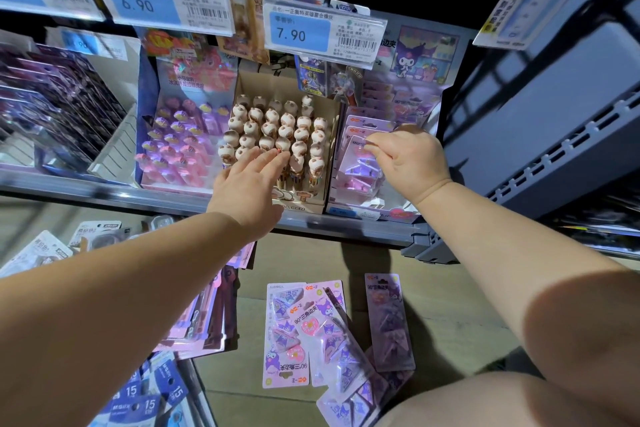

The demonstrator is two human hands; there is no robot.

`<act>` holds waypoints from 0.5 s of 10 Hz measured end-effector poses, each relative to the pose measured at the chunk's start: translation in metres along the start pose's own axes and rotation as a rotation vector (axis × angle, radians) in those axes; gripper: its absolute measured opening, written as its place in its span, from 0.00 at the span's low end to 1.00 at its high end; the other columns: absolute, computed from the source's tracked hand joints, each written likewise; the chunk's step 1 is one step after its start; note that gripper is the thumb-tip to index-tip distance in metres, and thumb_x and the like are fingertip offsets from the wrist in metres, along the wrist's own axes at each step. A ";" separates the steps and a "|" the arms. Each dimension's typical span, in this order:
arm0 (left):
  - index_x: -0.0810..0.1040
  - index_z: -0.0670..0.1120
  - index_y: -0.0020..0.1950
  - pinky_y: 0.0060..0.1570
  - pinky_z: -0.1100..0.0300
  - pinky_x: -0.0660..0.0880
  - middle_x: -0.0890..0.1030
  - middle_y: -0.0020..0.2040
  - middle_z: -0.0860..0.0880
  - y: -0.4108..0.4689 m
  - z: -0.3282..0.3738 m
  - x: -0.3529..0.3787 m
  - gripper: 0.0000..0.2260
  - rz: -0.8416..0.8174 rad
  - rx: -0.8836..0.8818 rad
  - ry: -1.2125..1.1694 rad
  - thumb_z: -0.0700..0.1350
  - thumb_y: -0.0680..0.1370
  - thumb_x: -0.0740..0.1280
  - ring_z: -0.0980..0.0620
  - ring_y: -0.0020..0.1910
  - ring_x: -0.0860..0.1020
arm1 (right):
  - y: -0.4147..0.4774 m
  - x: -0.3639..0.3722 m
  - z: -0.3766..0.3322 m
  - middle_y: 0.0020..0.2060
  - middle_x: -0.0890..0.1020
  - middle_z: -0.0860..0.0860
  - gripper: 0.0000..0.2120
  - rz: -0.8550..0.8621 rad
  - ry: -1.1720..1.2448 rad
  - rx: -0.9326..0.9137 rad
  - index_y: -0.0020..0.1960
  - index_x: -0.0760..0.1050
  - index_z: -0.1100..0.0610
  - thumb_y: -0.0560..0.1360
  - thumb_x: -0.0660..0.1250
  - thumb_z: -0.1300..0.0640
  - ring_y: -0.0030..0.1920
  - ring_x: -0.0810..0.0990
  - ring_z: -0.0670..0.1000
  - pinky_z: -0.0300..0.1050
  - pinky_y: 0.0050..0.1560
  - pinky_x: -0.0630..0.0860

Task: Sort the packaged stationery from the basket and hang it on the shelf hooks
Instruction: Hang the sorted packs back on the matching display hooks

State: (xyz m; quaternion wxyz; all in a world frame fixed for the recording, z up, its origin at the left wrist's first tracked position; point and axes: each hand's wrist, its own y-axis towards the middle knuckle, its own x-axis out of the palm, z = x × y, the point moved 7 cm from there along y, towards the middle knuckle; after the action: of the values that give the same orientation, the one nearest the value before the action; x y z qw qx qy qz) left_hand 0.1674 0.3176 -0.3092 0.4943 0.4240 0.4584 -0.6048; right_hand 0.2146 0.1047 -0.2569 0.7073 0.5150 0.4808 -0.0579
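Observation:
My right hand [403, 158] pinches the top of a pink clip pack [360, 163] that stands at the front of a row of the same packs in a purple display box [374, 215] on the shelf. My left hand [247, 180] reaches flat, fingers apart, over the box of mushroom-topped pens [277, 135], fingertips touching the front pens. On the floor below lie more pink and purple clip packs [304, 329], some overlapping. No basket can be made out.
Price tags [322, 29] hang above the boxes. A pink eraser display [183, 146] stands left of the pens. Dark packs [52, 104] fill the left shelf. Blue packs [149, 395] and pen packs [207, 322] lie lower left. A grey shelf upright [540, 135] stands at right.

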 end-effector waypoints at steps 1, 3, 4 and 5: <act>0.49 0.57 0.80 0.75 0.46 0.52 0.52 0.80 0.56 0.000 -0.001 0.000 0.37 -0.004 -0.001 -0.005 0.49 0.77 0.67 0.52 0.79 0.46 | -0.002 0.007 -0.001 0.29 0.81 0.51 0.12 -0.019 0.011 -0.015 0.41 0.84 0.55 0.74 0.63 0.53 0.28 0.78 0.55 0.40 0.30 0.75; 0.48 0.57 0.80 0.75 0.46 0.52 0.51 0.80 0.56 0.000 0.001 -0.001 0.37 -0.014 -0.006 0.004 0.49 0.78 0.67 0.52 0.79 0.46 | -0.005 0.017 -0.003 0.32 0.83 0.51 0.13 -0.059 0.116 0.030 0.43 0.85 0.56 0.73 0.63 0.52 0.31 0.81 0.54 0.40 0.32 0.77; 0.49 0.57 0.80 0.75 0.46 0.52 0.52 0.80 0.56 0.000 0.001 -0.002 0.37 -0.011 -0.007 0.001 0.49 0.78 0.67 0.52 0.79 0.46 | -0.004 0.011 0.000 0.31 0.83 0.51 0.13 -0.044 0.116 0.054 0.43 0.85 0.56 0.73 0.63 0.52 0.30 0.80 0.53 0.38 0.31 0.75; 0.49 0.57 0.80 0.74 0.46 0.52 0.52 0.80 0.56 0.000 0.001 -0.002 0.37 -0.002 -0.005 0.002 0.49 0.77 0.67 0.52 0.79 0.46 | -0.005 0.013 -0.004 0.30 0.82 0.51 0.13 -0.068 0.108 0.040 0.42 0.85 0.56 0.73 0.62 0.53 0.29 0.79 0.54 0.39 0.32 0.76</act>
State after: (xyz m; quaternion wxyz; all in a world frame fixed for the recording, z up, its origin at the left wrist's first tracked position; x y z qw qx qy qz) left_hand 0.1680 0.3173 -0.3075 0.4940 0.4230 0.4609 -0.6038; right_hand 0.2161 0.1108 -0.2694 0.6674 0.5149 0.5342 -0.0638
